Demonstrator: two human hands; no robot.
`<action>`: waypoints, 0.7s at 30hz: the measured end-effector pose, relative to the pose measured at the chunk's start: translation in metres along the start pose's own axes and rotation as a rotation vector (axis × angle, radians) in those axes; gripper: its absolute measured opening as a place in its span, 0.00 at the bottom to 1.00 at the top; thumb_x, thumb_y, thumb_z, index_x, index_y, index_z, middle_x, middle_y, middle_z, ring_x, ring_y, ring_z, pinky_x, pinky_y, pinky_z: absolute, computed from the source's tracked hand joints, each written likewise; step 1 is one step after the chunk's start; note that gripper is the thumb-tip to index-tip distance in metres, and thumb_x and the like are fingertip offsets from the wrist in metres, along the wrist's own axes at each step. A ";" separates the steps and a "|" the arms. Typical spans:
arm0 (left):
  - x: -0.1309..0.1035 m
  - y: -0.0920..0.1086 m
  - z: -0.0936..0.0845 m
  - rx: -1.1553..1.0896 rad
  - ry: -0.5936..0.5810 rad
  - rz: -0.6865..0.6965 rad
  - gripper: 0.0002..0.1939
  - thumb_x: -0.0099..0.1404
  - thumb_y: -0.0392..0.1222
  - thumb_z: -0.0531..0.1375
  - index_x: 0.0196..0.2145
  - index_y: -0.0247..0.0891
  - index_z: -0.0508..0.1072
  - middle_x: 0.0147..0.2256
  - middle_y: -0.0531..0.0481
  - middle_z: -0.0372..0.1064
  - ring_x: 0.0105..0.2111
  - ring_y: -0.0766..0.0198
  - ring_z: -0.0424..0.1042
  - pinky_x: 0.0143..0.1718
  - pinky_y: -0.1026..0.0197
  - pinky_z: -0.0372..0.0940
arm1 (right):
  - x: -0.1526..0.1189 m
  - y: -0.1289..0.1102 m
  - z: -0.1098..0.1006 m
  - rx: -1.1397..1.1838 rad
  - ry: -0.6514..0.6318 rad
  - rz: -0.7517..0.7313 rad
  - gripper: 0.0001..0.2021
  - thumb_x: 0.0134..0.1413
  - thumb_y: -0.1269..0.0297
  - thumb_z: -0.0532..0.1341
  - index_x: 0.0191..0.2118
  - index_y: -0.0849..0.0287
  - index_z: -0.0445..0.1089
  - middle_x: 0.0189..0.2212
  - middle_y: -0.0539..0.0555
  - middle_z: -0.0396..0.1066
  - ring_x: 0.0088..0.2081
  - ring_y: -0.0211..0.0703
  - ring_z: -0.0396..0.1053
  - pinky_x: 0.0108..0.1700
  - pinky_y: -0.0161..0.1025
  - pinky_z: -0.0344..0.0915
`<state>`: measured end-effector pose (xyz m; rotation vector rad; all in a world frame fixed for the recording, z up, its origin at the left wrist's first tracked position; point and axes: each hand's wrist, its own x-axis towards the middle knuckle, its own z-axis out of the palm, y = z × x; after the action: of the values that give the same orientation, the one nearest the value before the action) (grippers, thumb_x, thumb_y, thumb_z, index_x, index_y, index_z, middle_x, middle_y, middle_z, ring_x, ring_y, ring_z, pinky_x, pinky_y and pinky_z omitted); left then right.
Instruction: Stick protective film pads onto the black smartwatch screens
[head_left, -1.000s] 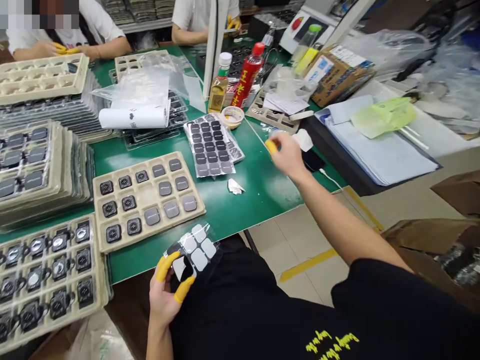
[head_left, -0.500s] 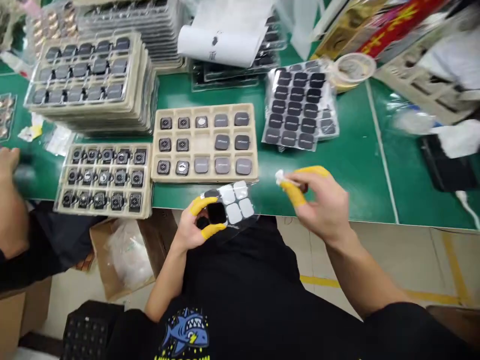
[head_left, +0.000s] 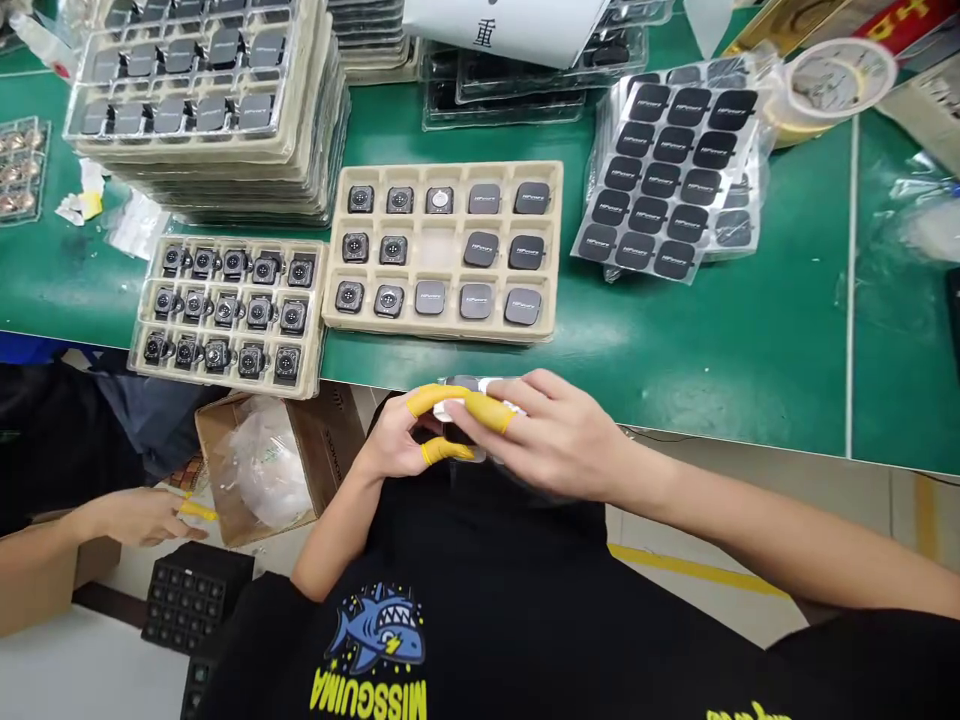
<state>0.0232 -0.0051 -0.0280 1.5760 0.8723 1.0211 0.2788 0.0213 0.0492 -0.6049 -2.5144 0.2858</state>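
Observation:
My left hand (head_left: pixel 394 440), yellow covers on its finger and thumb, grips a black square smartwatch (head_left: pixel 456 434) just in front of the table edge. A clear sheet (head_left: pixel 466 382) of pale square stickers is under or behind the watch, mostly hidden by my fingers. My right hand (head_left: pixel 562 435) pinches a small white wad, like a wipe (head_left: pixel 448 408), against the watch face. Beyond my hands is a beige tray (head_left: pixel 440 248) of watches, some face down, others under grey square covers; one middle compartment is bare.
A second tray (head_left: pixel 225 330) of watches lies to the left, with a tall stack of trays (head_left: pixel 247 190) behind. Black sticker sheets (head_left: pixel 660 180) and a tape roll (head_left: pixel 836 80) lie right. Below left are a carton (head_left: pixel 315 450) and a co-worker's hand (head_left: pixel 142 517).
My right hand has moved left with the white wad and now meets my left hand at the watch. The co-worker's hand has come down from the table. My view has shifted closer.

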 end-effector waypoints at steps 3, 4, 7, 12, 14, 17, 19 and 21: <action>-0.002 -0.001 0.001 -0.064 0.028 -0.041 0.33 0.67 0.61 0.76 0.62 0.40 0.81 0.52 0.39 0.84 0.40 0.57 0.86 0.36 0.61 0.84 | -0.001 -0.002 -0.003 -0.030 0.014 0.019 0.27 0.78 0.74 0.59 0.75 0.47 0.67 0.39 0.54 0.82 0.45 0.53 0.80 0.35 0.50 0.65; -0.003 0.000 0.001 -0.069 0.026 -0.055 0.33 0.67 0.61 0.76 0.62 0.40 0.81 0.53 0.39 0.84 0.41 0.57 0.86 0.36 0.62 0.84 | -0.003 -0.003 -0.003 -0.022 -0.002 0.016 0.26 0.77 0.74 0.58 0.74 0.47 0.68 0.38 0.53 0.82 0.44 0.52 0.79 0.36 0.51 0.66; -0.002 0.002 -0.002 -0.058 0.013 -0.072 0.31 0.68 0.60 0.75 0.61 0.41 0.82 0.51 0.40 0.84 0.42 0.56 0.87 0.36 0.62 0.84 | -0.003 -0.005 -0.003 -0.019 -0.077 -0.044 0.22 0.78 0.74 0.57 0.68 0.46 0.74 0.39 0.52 0.82 0.42 0.48 0.79 0.36 0.51 0.67; -0.001 0.001 -0.003 -0.061 0.045 -0.083 0.34 0.64 0.62 0.77 0.60 0.40 0.82 0.52 0.37 0.84 0.44 0.50 0.88 0.37 0.59 0.85 | 0.006 0.005 0.009 -0.001 -0.068 0.038 0.20 0.80 0.68 0.57 0.68 0.45 0.75 0.40 0.54 0.82 0.45 0.52 0.78 0.35 0.50 0.66; -0.002 -0.001 -0.004 -0.070 0.090 -0.103 0.35 0.64 0.62 0.77 0.60 0.39 0.81 0.52 0.36 0.84 0.45 0.49 0.88 0.36 0.58 0.85 | 0.009 0.009 0.011 0.012 -0.011 0.061 0.21 0.80 0.69 0.58 0.70 0.46 0.73 0.39 0.54 0.81 0.45 0.52 0.77 0.36 0.50 0.66; -0.002 -0.001 -0.008 -0.049 0.134 -0.104 0.34 0.65 0.60 0.77 0.61 0.38 0.81 0.51 0.36 0.83 0.44 0.50 0.88 0.37 0.58 0.86 | 0.011 0.007 0.010 -0.007 0.033 -0.025 0.23 0.78 0.74 0.59 0.70 0.52 0.72 0.37 0.54 0.80 0.42 0.50 0.76 0.36 0.49 0.65; -0.002 0.000 -0.010 -0.025 0.128 -0.075 0.32 0.66 0.58 0.77 0.61 0.39 0.81 0.51 0.37 0.84 0.44 0.52 0.88 0.37 0.60 0.85 | 0.014 0.005 0.010 -0.030 0.030 -0.119 0.22 0.77 0.76 0.59 0.69 0.55 0.72 0.37 0.53 0.80 0.42 0.50 0.76 0.35 0.49 0.64; -0.002 0.000 -0.012 -0.006 0.096 -0.053 0.32 0.66 0.59 0.77 0.61 0.41 0.81 0.51 0.38 0.84 0.45 0.52 0.87 0.37 0.61 0.85 | 0.019 0.005 0.012 -0.038 0.018 -0.157 0.21 0.77 0.75 0.59 0.68 0.55 0.73 0.37 0.53 0.80 0.43 0.50 0.76 0.35 0.48 0.64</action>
<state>0.0111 -0.0023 -0.0264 1.5013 0.9706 1.0678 0.2597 0.0344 0.0464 -0.4193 -2.5376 0.1749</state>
